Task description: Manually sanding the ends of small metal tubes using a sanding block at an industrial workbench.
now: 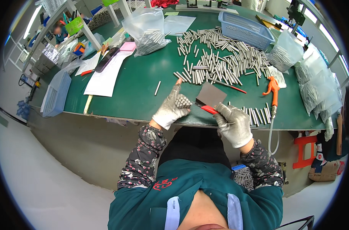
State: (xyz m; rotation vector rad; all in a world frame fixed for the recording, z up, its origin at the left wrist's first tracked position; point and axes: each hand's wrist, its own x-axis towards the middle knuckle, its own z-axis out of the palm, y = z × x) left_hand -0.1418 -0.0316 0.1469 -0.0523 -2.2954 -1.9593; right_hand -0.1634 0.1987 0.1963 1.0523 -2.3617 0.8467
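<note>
My left hand (170, 108), in a white glove with bare fingertips, is closed round a bundle of short metal pins (183, 102) whose ends face up and to the right. My right hand (233, 123), gloved too, grips a red-handled tool (209, 109). Its thin dark tip reaches to the bundle's right side; I cannot make out its exact kind. Just beyond the tool lies a dark square sheet (211, 95), perhaps sandpaper. A row of loose pins (260, 116) lies to the right of my right hand, near the table's front edge.
A wide heap of metal pins (220, 57) covers the green table (138, 82), with a red-handled tool (235, 89) at its near side. An orange air gun (273, 90) with a hose lies right. Blue baskets (245, 30), bags of pins (147, 36) and papers (105, 81) stand around.
</note>
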